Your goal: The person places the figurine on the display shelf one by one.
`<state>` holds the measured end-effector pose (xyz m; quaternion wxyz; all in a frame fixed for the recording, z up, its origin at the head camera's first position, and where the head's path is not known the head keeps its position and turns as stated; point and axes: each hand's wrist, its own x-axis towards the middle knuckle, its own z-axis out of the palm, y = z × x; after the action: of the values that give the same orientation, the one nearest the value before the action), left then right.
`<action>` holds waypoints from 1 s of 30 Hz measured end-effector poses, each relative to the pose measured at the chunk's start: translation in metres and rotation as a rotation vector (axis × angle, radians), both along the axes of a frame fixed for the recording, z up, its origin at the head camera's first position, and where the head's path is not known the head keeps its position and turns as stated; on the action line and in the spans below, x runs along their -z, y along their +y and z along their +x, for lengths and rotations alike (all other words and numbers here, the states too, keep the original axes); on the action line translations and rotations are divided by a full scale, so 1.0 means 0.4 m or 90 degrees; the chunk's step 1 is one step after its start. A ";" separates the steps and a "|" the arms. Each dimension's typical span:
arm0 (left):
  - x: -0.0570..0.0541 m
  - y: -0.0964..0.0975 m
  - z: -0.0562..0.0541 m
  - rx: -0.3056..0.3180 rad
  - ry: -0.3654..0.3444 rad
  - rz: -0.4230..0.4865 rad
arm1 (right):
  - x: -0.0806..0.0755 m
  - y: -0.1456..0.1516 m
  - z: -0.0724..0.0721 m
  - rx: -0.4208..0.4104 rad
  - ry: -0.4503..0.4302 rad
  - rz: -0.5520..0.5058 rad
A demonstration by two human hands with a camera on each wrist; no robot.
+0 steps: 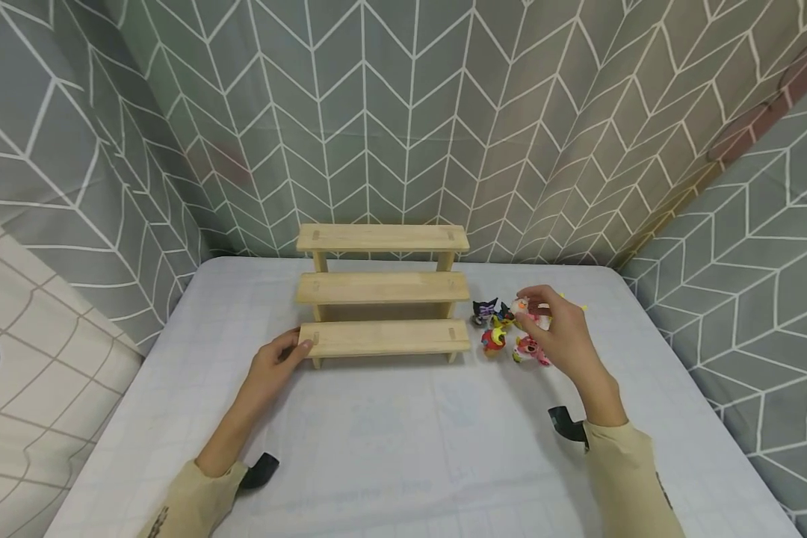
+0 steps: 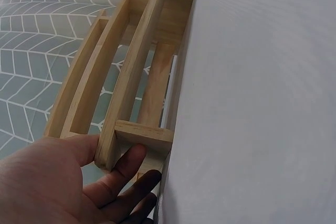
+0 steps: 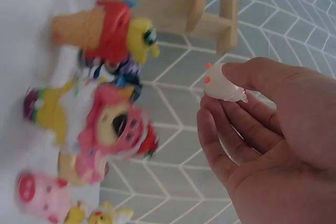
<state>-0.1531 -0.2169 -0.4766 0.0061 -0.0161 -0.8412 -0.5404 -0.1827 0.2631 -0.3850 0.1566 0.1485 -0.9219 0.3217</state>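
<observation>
A three-tier wooden stand point(image 1: 383, 340) stands on the table. My left hand point(image 1: 272, 368) grips the left end of its lowest step, thumb on top and a finger curled beneath the board point(image 2: 107, 140). To the right of the stand, my right hand point(image 1: 565, 336) pinches a small white figurine point(image 3: 219, 82) with orange details between thumb and fingers. The right wrist view shows it held up beside a group of toys. Among them are a pink bear figurine point(image 3: 113, 124), an ice-cream cone figurine point(image 3: 81, 29) with a red and yellow top, and a pink pig point(image 3: 44, 195).
A dark purple figurine point(image 1: 484, 311) sits close to the stand's right end. White cloth covers the table point(image 1: 376, 448). Grey curtains point(image 1: 390, 134) with white chevron lines hang behind and at the sides. Black pieces point(image 1: 261, 472) show at both cuffs.
</observation>
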 end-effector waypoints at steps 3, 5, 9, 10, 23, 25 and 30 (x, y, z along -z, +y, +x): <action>0.004 0.001 0.000 -0.001 0.001 0.001 | -0.006 -0.027 -0.009 -0.024 0.001 -0.002; 0.006 0.001 0.000 -0.001 0.002 0.000 | -0.010 -0.046 -0.017 -0.040 -0.002 -0.004; 0.004 0.000 0.003 -0.002 0.005 0.000 | -0.016 -0.095 -0.030 -0.069 -0.008 0.011; 0.002 0.000 0.004 -0.001 0.008 0.000 | -0.017 -0.108 -0.033 -0.077 -0.004 0.018; -0.003 -0.004 0.006 -0.001 0.022 0.005 | -0.042 -0.290 -0.061 -0.192 0.045 -0.017; -0.002 -0.004 0.005 -0.001 0.025 0.003 | -0.042 -0.313 -0.063 -0.201 0.039 -0.023; 0.000 -0.003 0.004 -0.003 0.026 0.005 | -0.032 -0.357 -0.073 -0.220 0.045 -0.023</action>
<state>-0.1514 -0.2179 -0.4767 0.0244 -0.0250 -0.8388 -0.5434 -0.2119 0.1205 -0.3723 0.1335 0.3132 -0.8708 0.3547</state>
